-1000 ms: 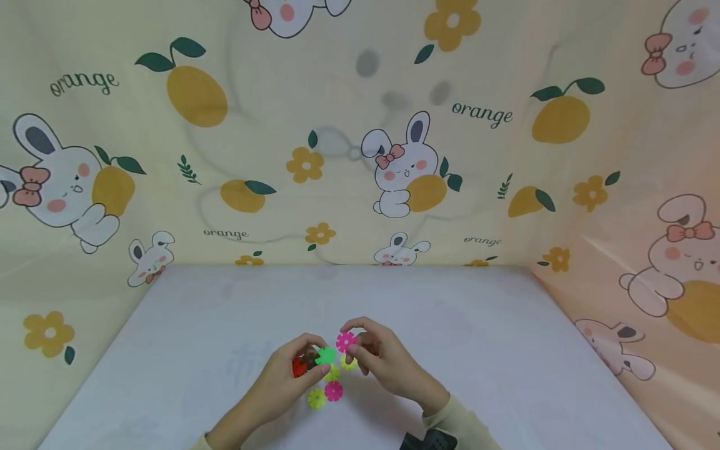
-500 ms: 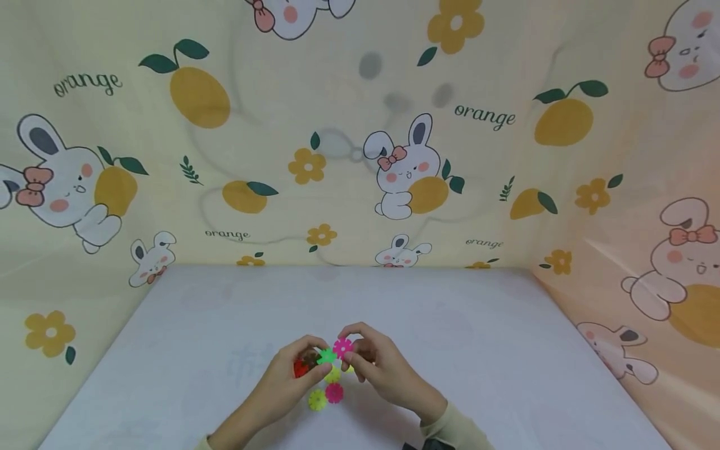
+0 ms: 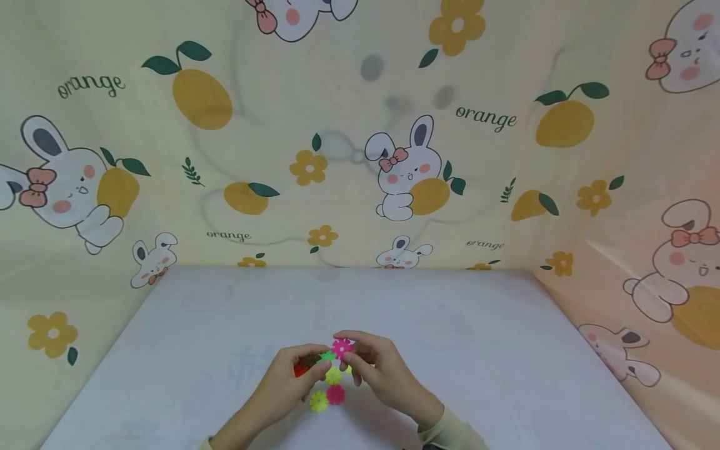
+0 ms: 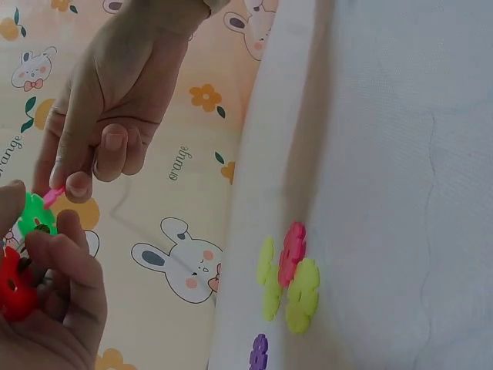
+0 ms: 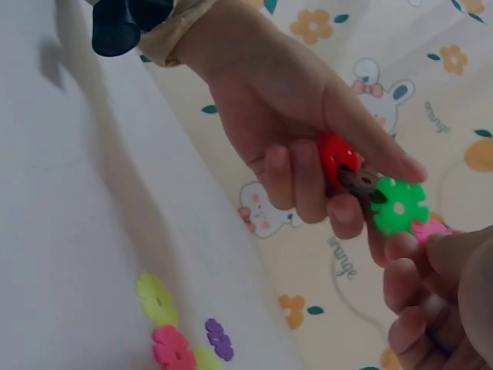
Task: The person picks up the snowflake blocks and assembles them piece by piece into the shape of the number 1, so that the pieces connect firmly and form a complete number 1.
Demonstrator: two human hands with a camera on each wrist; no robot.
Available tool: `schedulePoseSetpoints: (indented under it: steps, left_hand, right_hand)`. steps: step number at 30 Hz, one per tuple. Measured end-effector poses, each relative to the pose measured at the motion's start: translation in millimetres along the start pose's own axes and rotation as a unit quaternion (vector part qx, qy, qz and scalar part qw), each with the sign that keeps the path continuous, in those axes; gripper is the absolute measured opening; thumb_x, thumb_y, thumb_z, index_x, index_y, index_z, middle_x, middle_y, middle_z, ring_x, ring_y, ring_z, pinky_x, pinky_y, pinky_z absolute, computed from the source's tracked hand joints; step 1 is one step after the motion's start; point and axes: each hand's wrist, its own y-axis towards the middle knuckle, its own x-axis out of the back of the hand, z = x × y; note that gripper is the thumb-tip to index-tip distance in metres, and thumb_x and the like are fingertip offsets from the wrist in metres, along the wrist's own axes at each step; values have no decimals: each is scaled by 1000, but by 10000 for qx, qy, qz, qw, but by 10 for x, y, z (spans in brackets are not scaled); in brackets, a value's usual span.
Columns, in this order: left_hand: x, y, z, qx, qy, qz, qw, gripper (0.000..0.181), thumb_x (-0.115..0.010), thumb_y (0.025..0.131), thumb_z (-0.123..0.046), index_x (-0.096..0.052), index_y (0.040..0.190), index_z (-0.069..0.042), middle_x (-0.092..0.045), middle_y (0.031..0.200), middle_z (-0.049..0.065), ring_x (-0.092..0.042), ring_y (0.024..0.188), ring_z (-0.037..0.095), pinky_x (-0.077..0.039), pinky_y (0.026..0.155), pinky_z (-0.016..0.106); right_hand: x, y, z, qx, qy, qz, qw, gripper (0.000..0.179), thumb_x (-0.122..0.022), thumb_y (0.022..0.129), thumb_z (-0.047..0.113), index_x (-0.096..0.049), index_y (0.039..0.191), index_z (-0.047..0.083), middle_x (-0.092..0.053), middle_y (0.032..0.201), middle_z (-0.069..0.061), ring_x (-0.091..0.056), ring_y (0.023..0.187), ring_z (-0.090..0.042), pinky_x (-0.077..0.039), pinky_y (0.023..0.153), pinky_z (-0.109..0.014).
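Observation:
My left hand (image 3: pixel 281 378) holds a short chain of interlocking snowflake discs: a red disc (image 5: pixel 337 158), a brown disc (image 5: pixel 360 181) and a green disc (image 5: pixel 400 206). Thumb and fingers pinch it at the green end. My right hand (image 3: pixel 390 375) pinches a pink snowflake disc (image 3: pixel 341 348) between thumb and fingers. In the right wrist view the pink disc's edge meets the green disc's rim; whether their slots interlock I cannot tell. Both hands are raised above the table, and the left fingers partly cover the red and brown discs.
Below the hands, a pink disc (image 3: pixel 335 394), a yellow disc (image 3: pixel 318 401) and other yellow discs lie on the white table (image 3: pixel 478 350). A purple disc (image 4: pixel 259 353) lies near them. A printed rabbit-and-orange cloth (image 3: pixel 337 206) stands behind the table and along its sides.
The right hand has moved left, bringing its pink disc from a small distance away up to the green disc. The left hand stays nearly in place, its fingers now covering more of the green disc.

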Motion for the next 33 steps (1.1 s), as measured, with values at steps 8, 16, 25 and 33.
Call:
schedulePoseSetpoints:
  steps: [8,16,25,33]
  left_hand:
    - [21,7,6,-51,-126,45,9999,29,-61,102,-19,-67,121,2,-68,88,29,-48,52,1,-45,48,19]
    - [41,12,13,12,-105,188,9998,28,-61,102,-18,-68,121,1,-71,86,20,-48,53,1,-46,50,18]
    - [11,7,17,-166,-37,88,9998,25,-61,102,-18,-67,121,-2,-66,87,25,-47,51,0,-44,47,20]
    - [-2,8,-10,-11,101,179,9998,27,-58,104,-22,-63,125,-6,-65,90,18,-47,56,1,-44,50,20]
  right_hand:
    - [-67,-15,-35,253,121,-125,9995,38,-58,103,16,-59,139,5,-67,86,-26,-55,55,-18,-54,54,-29]
    - [-77,-27,-29,214,58,18,9998,39,-59,102,18,-59,139,4,-68,86,-26,-52,60,1,-52,57,-22]
    - [-104,-18,-55,146,310,-47,9994,38,-57,103,16,-58,140,5,-66,88,-30,-52,59,-4,-53,56,-24]
    - [-53,-3,-27,-248,323,127,9991,41,-59,103,17,-55,144,10,-70,91,-25,-56,60,-9,-53,60,-23]
